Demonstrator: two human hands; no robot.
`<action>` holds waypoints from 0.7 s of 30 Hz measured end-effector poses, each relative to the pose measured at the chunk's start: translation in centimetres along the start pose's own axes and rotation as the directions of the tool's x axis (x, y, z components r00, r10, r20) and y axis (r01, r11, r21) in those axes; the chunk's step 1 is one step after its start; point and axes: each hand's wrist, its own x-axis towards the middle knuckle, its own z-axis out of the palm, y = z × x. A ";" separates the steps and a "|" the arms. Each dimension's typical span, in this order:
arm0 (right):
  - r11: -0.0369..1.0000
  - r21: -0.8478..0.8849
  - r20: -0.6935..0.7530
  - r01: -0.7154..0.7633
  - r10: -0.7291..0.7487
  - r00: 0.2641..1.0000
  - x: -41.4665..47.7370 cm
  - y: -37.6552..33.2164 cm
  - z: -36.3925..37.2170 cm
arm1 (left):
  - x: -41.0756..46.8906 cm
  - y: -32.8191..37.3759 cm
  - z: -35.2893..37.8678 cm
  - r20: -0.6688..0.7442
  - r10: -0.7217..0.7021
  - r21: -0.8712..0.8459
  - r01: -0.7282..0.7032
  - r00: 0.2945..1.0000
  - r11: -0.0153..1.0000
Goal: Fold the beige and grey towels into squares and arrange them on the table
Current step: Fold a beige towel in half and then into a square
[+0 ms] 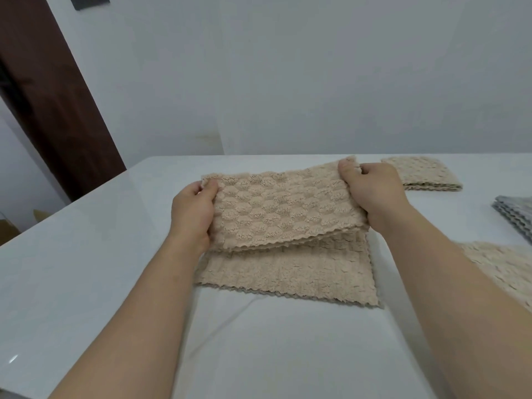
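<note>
A beige textured towel (285, 214) lies in the middle of the white table (86, 269), its far part lifted and doubled over the near part. My left hand (191, 214) grips the raised fold at its left edge. My right hand (371, 188) pinches the far right corner of the same fold. A folded beige towel (420, 174) rests flat at the back right. Grey towels (515, 217) are stacked at the right edge, partly cut off. Another beige towel (506, 269) lies unfolded at the right, partly behind my right forearm.
The table's left edge runs diagonally toward a dark brown door (51, 96). A pale wall (316, 76) stands right behind the table's far edge. A cardboard box (8, 228) sits on the floor at the left.
</note>
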 end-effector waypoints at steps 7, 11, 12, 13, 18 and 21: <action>0.928 -0.267 -0.039 0.260 -0.280 0.959 -1.4 -0.6 0.8 | -1.2 -0.5 0.6 -0.091 0.478 0.475 -0.384 0.874 0.792; 0.920 -0.266 -0.049 0.288 -0.311 0.949 -2.0 -0.6 0.8 | -1.3 -0.6 0.7 -0.100 0.517 0.443 -0.427 0.850 0.788; 0.924 -0.256 -0.064 0.283 -0.309 0.949 -2.0 -0.6 0.8 | -1.2 -0.6 0.7 -0.109 0.518 0.433 -0.429 0.848 0.793; 0.927 -0.246 -0.079 0.283 -0.311 0.947 -2.0 -0.5 0.7 | -1.2 -0.5 0.5 -0.119 0.521 0.423 -0.432 0.845 0.797; 0.935 -0.206 -0.129 0.287 -0.317 0.940 -1.5 -0.3 0.2 | -0.9 -0.4 0.3 -0.129 0.533 0.402 -0.447 0.836 0.799; 0.940 -0.192 -0.140 0.283 -0.312 0.940 -1.4 -0.1 0.3 | -0.8 -0.3 0.3 -0.137 0.545 0.394 -0.459 0.827 0.796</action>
